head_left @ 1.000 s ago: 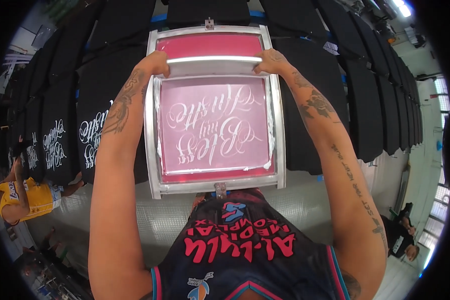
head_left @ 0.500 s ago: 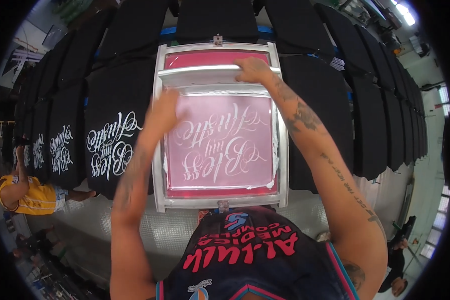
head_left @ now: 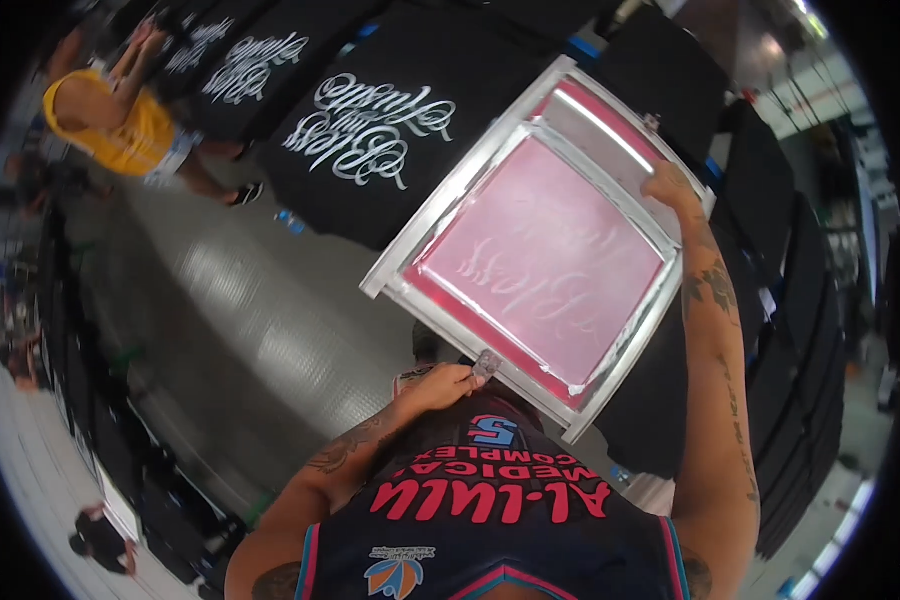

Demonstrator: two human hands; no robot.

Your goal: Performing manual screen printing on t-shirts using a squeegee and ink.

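Observation:
A screen printing frame (head_left: 393,257) of pale metal, with pink mesh and reversed lettering in the mesh, lies tilted in front of me. White ink lines the edges of its mesh. My left hand (head_left: 447,384) pinches a small metal bracket (head_left: 487,364) on the frame's near edge. Across the far end of the screen lies a metal squeegee (head_left: 602,128). My right hand (head_left: 676,190) has its fingers closed round the squeegee's right end, beside the frame's right rail. Left of the frame, a black shirt (head_left: 300,205) carries white script lettering.
More black shirts (head_left: 760,330) stretch away on the right, and other printed ones (head_left: 253,70) on the far left. A person in a yellow top (head_left: 120,120) stands at the left, beside the row. Grey floor (head_left: 230,270) lies between us.
My view has turned, so the frame now looks slanted and farther right. My left hand has come from the squeegee's left side to the near bracket. My right hand stays at the squeegee.

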